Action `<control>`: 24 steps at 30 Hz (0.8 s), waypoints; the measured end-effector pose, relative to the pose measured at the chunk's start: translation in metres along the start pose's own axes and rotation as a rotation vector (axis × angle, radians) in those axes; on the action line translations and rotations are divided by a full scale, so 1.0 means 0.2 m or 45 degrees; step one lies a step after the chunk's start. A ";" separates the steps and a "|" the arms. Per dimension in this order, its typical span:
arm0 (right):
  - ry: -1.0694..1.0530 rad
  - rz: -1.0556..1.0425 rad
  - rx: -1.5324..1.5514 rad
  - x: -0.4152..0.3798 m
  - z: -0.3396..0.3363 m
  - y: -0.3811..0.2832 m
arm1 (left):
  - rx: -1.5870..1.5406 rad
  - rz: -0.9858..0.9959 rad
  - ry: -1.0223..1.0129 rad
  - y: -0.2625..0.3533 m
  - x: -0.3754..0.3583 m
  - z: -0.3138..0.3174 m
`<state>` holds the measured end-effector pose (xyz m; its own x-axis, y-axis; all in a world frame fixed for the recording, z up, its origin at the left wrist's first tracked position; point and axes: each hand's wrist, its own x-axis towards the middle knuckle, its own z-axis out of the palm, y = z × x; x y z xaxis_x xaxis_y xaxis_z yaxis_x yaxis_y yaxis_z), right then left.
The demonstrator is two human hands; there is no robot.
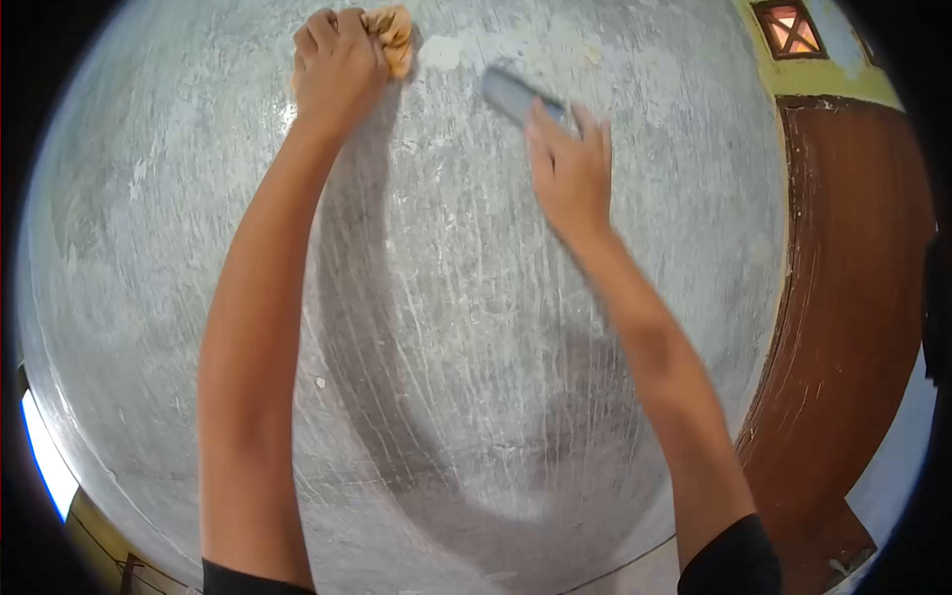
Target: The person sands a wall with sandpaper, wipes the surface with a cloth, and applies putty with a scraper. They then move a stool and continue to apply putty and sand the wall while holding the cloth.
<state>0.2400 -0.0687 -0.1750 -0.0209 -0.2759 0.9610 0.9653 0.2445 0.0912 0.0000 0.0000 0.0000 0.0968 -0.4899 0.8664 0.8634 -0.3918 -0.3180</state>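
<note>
One yellowish cloth (pixel 395 38) is bunched in your left hand (pixel 340 61), pressed to the grey wall (pixel 466 258). Rightward and slightly lower, your right hand (pixel 573 164) grasps one blurred, grey-blue block-like tool (pixel 518 96) (its exact type is unclear). Both your arms reach upward, the right one bent more.

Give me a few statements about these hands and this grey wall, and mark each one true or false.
1. The left hand holds a yellowish cloth at the grey wall. True.
2. The right hand is empty. False: it holds a blurred grey object.
3. The grey wall is free of streaks. False: pale streaks run down it.
4. A brown panel is right of the grey wall. True.
</note>
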 end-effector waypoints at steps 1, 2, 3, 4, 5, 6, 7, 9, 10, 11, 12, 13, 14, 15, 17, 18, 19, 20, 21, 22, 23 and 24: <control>0.000 -0.012 -0.036 -0.14 -0.03 -0.04 | 0.077 -0.042 -0.079 0.05 0.07 0.01; -0.010 0.017 -0.040 -0.28 -0.05 -0.08 | 0.161 -0.089 -0.145 0.09 0.13 0.00; -0.136 -0.015 -0.020 -0.47 -0.17 -0.06 | 0.195 -0.191 -0.184 0.18 0.00 -0.01; -0.198 0.006 -0.040 -0.60 -0.24 -0.12 | 0.055 -0.051 -0.091 0.25 0.02 -0.01; -0.264 0.025 -0.058 -0.73 -0.30 -0.19 | -0.084 0.086 -0.003 0.31 0.03 -0.02; -0.272 0.094 0.027 -0.88 -0.36 -0.24 | -0.148 0.164 -0.096 0.35 0.03 -0.02; -0.313 0.159 0.119 -1.06 -0.45 -0.29 | -0.207 0.215 -0.211 0.38 -0.05 -0.02; -0.357 0.351 0.151 -1.39 -0.64 -0.43 | -0.291 0.316 -0.314 0.53 -0.20 -0.06; -0.342 0.439 0.195 -1.59 -0.73 -0.50 | -0.315 0.331 -0.325 0.60 -0.30 -0.10; -0.299 0.629 0.311 -1.83 -0.79 -0.58 | -0.332 0.348 -0.320 0.65 -0.36 -0.13; -0.406 0.830 0.261 -2.00 -0.91 -0.72 | -0.312 0.347 -0.324 0.68 -0.41 -0.17; -0.441 0.892 0.343 -2.25 -1.03 -0.83 | -0.390 0.352 -0.293 0.72 -0.48 -0.21; -0.476 0.961 0.420 -2.44 -1.12 -0.92 | -0.474 0.357 -0.264 0.74 -0.54 -0.25; -0.549 1.044 0.494 -2.51 -1.23 -1.04 | -0.478 0.345 -0.296 0.76 -0.60 -0.29; -0.660 1.163 0.568 -2.56 -1.40 -1.21 | -0.535 0.278 -0.412 0.81 -0.71 -0.38; -0.638 1.274 0.669 -2.57 -1.46 -1.24 | -0.538 0.260 -0.451 0.82 -0.79 -0.43; -0.613 1.383 0.766 -2.59 -1.50 -1.25 | -0.579 0.236 -0.458 0.82 -0.87 -0.48; -0.632 1.204 0.733 -2.67 -1.55 -1.20 | -0.621 0.208 -0.469 0.83 -0.96 -0.54; -0.671 1.132 0.697 -2.69 -1.59 -1.13 | -0.624 0.181 -0.516 0.85 -1.07 -0.62; -0.704 1.062 0.665 -2.69 -1.62 -1.05 | -0.634 0.057 -0.528 0.87 -1.19 -0.71; -0.660 1.069 0.549 -2.72 -1.65 -0.98 | -0.637 -0.056 -0.529 0.90 -1.29 -0.80; -0.607 1.066 0.442 -2.75 -1.66 -0.89 | -0.672 -0.152 -0.552 0.92 -1.42 -0.87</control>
<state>0.1657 -0.2686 -0.8062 0.4513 0.4869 0.7478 0.5904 0.4654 -0.6594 0.0454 -0.0686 -0.3714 0.3001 -0.1072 0.9479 0.5349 -0.8038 -0.2603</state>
